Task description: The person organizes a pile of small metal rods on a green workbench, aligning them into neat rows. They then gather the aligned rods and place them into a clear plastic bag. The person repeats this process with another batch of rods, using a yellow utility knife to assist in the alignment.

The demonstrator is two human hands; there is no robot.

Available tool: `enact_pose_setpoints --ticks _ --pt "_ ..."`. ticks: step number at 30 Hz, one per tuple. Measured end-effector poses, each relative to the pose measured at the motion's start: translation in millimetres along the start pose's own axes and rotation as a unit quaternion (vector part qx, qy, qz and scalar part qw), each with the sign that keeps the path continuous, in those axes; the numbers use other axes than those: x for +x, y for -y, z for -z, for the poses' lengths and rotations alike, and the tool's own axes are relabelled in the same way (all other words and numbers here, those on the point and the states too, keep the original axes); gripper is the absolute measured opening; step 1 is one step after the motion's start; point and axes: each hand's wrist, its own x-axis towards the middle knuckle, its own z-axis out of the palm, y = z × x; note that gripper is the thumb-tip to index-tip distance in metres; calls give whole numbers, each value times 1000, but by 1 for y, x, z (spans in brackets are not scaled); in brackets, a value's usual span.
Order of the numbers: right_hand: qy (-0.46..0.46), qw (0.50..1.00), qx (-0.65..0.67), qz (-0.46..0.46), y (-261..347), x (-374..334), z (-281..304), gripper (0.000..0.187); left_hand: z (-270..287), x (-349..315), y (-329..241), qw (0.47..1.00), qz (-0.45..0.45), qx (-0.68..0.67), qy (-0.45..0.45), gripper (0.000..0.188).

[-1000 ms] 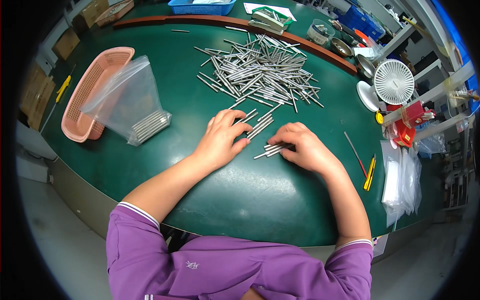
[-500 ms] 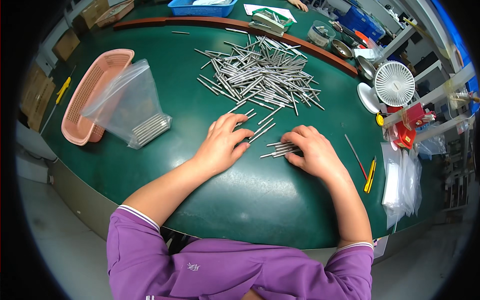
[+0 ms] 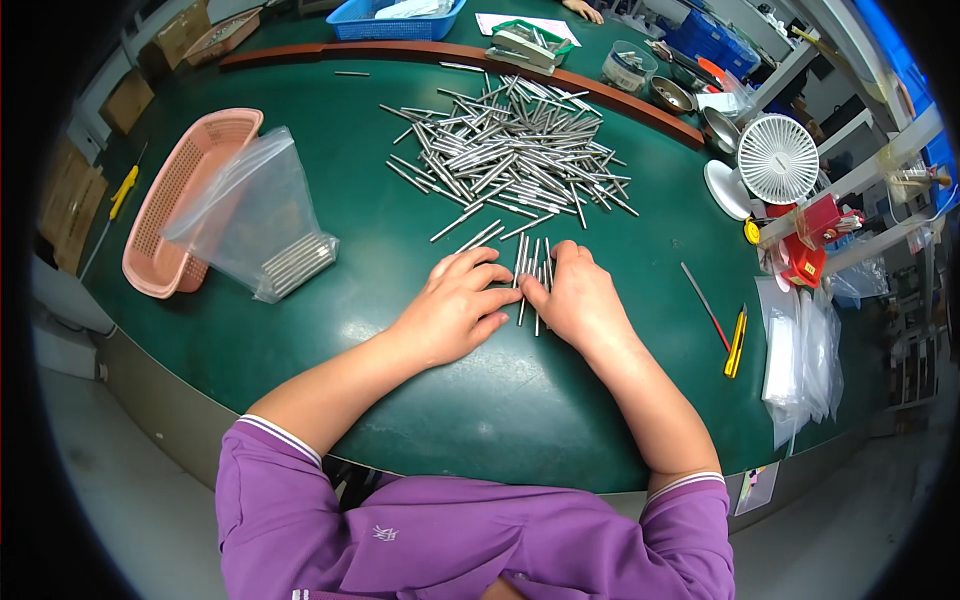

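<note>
Several slim metal rods (image 3: pixel 536 262) lie side by side between my hands, pointing away from me. My right hand (image 3: pixel 583 300) is closed on them, its thumb across the rods and its fingers along their right side. My left hand (image 3: pixel 455 308) has its fingers spread over the table, its fingertips at the left edge of these rods. Just beyond the left fingers, a couple of loose rods (image 3: pixel 482 236) lie slanted. A large heap of similar rods (image 3: pixel 510 145) spreads farther out.
To the left, a clear zip bag (image 3: pixel 255 215) of rods leans on a pink basket (image 3: pixel 135 240). A yellow cutter (image 3: pixel 736 342), a thin red-handled tool (image 3: pixel 708 308), plastic bags (image 3: pixel 803 365) and a white fan (image 3: pixel 777 160) are on the right. A brown wooden strip (image 3: pixel 400 48) borders the far side.
My right hand has moved left toward my left hand. The rods in it have turned from lying sideways to pointing away from me. The loose rods by my left fingertips have joined them.
</note>
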Motion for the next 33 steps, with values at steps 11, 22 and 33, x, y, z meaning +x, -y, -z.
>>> enact_pose_setpoints --ticks 11,22,33 --pt "81 987 -135 18 5 -10 24 42 7 -1 10 997 24 46 -61 15" --pt "58 995 -47 67 -19 -50 46 40 9 -2 14 990 27 108 -86 18" --pt "-55 974 109 189 -10 3 14 28 -7 -15 -21 996 84 -36 7 45"
